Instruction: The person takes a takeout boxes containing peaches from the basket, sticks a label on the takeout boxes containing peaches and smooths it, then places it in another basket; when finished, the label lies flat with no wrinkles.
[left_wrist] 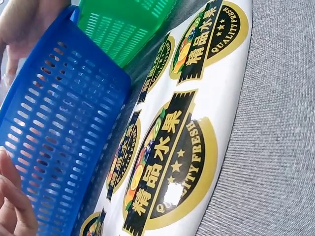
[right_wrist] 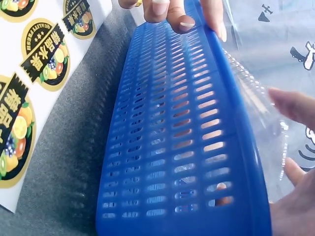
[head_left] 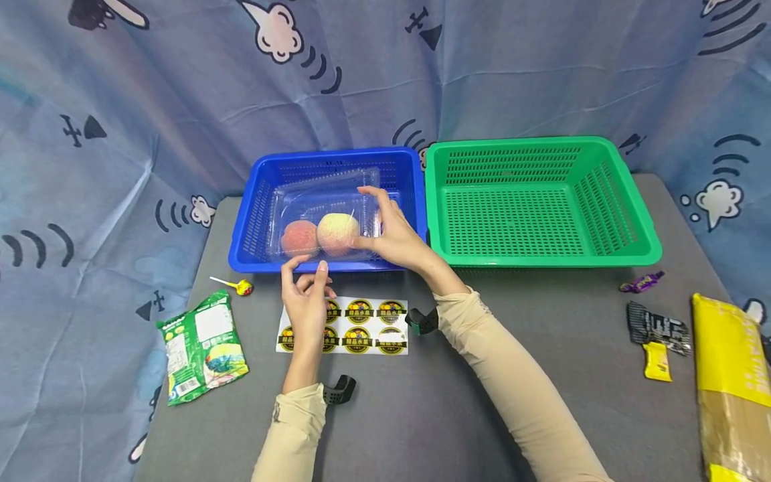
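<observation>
A clear plastic clamshell box (head_left: pixel 325 191) with two peaches (head_left: pixel 337 234) showing through it is in the blue basket (head_left: pixel 241 261), seen in the head view. My right hand (head_left: pixel 394 234) grips the box's right end, thumb at the front and fingers toward the back. At the basket's front rim, my left hand (head_left: pixel 305 294) has its thumb raised and forefinger reaching the box's front edge, the other fingers loosely bent. Below that hand lies a sheet of round black-and-gold fruit stickers (head_left: pixel 358 326), partly covered by it; the left wrist view shows the stickers (left_wrist: pixel 167 162) close up.
Right of the blue basket stands a green basket (head_left: pixel 542 261). A lollipop (head_left: pixel 243 288) and a green snack bag (head_left: pixel 205 348) lie at left. At right are a purple candy (head_left: pixel 642 282), a black packet (head_left: pixel 656 327), a yellow packet (head_left: pixel 657 361) and a long yellow package (head_left: pixel 731 348).
</observation>
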Available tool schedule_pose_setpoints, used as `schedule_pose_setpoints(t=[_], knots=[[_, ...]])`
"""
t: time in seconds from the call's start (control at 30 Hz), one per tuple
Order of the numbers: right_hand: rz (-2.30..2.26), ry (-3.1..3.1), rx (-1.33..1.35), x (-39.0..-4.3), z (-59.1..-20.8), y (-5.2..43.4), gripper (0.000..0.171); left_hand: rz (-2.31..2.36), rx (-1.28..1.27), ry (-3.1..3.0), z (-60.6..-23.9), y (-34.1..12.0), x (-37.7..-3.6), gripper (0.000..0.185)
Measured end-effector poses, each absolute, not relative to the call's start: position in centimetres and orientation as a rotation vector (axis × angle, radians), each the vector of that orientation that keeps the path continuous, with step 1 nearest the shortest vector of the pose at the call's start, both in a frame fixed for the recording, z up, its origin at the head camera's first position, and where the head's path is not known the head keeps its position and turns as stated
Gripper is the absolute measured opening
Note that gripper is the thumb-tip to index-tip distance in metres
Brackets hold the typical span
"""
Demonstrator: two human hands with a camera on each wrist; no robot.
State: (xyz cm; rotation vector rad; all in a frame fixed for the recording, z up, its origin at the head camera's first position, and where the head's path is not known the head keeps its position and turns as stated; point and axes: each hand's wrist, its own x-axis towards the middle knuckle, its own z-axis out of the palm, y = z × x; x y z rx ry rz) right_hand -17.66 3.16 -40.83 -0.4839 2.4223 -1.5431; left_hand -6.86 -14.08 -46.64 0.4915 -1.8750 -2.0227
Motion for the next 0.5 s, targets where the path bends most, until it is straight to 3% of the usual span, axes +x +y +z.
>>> schedule_pose_setpoints(t=[0.5], knots=[[-1.764,2.532,-0.385,-17.66,-40.81,4.02,0.074,-2.006,0.481,-1.881,-46.53,-14.15,-6.77,0.041]])
